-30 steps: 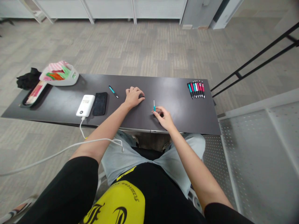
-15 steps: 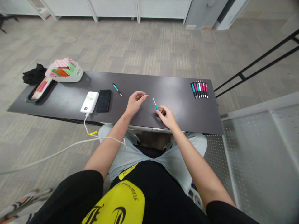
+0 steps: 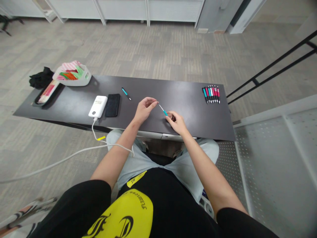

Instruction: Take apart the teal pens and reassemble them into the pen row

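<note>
Teal-and-white pen refill [image 3: 162,109] pinched at opposite ends: right hand [image 3: 176,121] grips the teal end, left hand [image 3: 144,109] the white tip.

Dark table [image 3: 173,94] carries pens [image 3: 211,94], phone [image 3: 112,105], power bank [image 3: 98,106], basket [image 3: 72,75].

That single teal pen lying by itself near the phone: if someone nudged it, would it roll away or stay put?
The teal pen looks slim and round, so a sideways nudge would probably roll it across the smooth dark table. It seems small and plastic, so likely light and stiff. A clip, if it has one, might stop the roll; the picture is too small to tell.
</note>
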Demonstrator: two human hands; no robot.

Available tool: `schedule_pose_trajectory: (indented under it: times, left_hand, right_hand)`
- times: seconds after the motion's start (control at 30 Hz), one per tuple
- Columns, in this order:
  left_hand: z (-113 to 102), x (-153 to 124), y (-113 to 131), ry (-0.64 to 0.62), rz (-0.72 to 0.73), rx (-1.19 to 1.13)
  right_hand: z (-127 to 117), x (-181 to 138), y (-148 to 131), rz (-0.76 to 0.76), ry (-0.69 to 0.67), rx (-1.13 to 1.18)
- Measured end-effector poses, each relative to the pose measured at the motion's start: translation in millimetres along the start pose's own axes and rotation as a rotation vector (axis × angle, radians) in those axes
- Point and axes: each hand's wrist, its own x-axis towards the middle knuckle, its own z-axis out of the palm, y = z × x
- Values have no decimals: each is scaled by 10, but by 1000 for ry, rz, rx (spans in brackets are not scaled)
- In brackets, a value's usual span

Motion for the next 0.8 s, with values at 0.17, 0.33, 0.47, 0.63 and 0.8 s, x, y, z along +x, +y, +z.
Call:
schedule_pose_trajectory:
  times: [0.17, 0.33, 0.47, 0.63, 0.8]
  left_hand:
    - [-22, -22, 14, -21, 8, 54]
    - [-27, -70, 23, -71, 19, 124]
    - [41, -141, -16, -101, -6, 127]
    - [99, -258, -81, -168, 10, 202]
    - [-117, -224, -118, -226, 76, 403]
  right_hand:
    - [-1, 6, 6, -25, -5, -8]
    - [2, 9, 12, -48, -17, -7]
    - [3, 10, 9, -60, -19, 0]
    - [-3, 1, -7, -29, -35, 11]
    - [-1, -16, -14, -11, -18, 26]
